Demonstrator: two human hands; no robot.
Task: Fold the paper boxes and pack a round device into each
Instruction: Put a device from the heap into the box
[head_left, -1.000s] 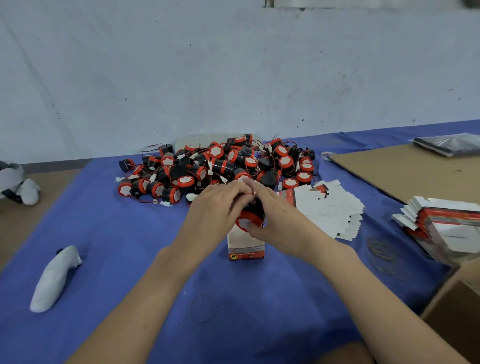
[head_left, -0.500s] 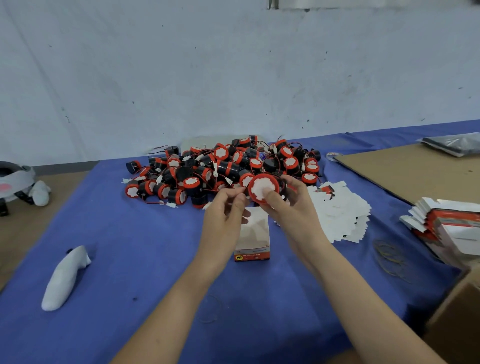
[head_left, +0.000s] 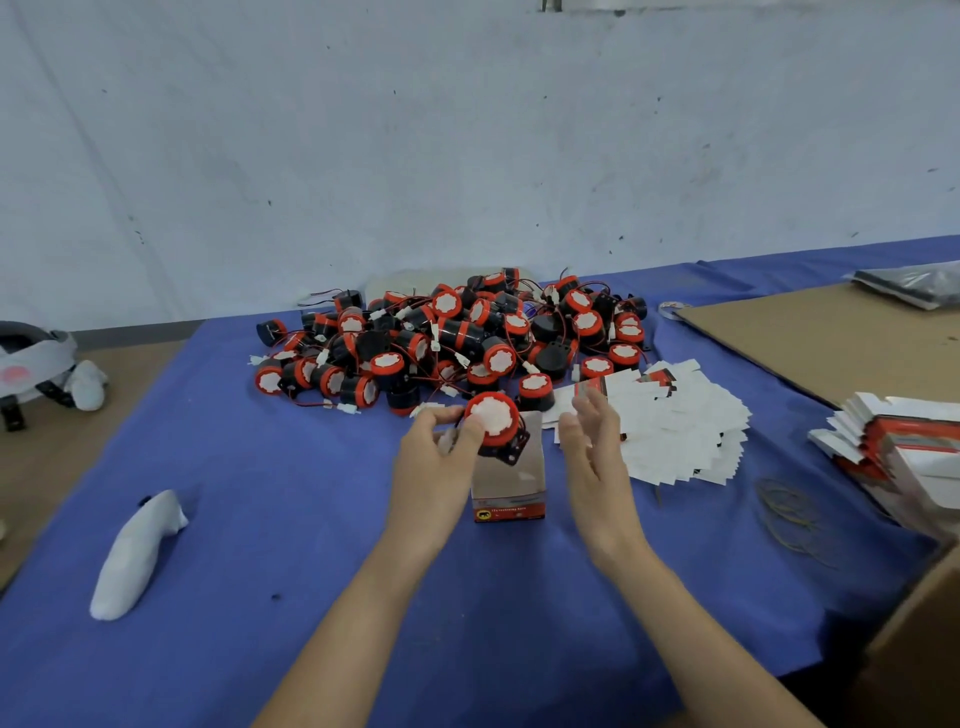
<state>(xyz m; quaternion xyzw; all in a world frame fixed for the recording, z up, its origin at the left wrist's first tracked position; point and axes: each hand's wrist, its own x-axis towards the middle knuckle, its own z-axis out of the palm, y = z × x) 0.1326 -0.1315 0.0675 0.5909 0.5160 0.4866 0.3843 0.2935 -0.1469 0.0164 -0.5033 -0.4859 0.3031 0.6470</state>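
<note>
A round device (head_left: 491, 418), red-rimmed and white-faced, is held over the top of an upright paper box (head_left: 509, 486) near the middle of a table draped in a blue cloth (head_left: 311, 519). The white face is turned up toward the camera. The device's axis is tilted, so that the black body and bracket point down and away at the box. Whether device and box touch cannot be told.

The rim is pinched between the thumb and curled fingers of the left hand (head_left: 434, 462). The right hand (head_left: 592, 452) is raised just right of the box, with its fingers nearly straight and nothing held. The box's long axis stands vertical, with its red band at the bottom.

Toward the far edge, a heap of like devices (head_left: 452, 338) with red wires is piled before a pale, scuffed wall (head_left: 467, 156). Flat white cards (head_left: 675, 421) are fanned out right of the box, and rubber bands (head_left: 789, 514) lie nearer the front. A cardboard sheet (head_left: 831, 338) covers the far right corner, and unfolded boxes (head_left: 904, 452) are stacked at the right edge. A white padded object (head_left: 137, 553) lies near the left edge.
</note>
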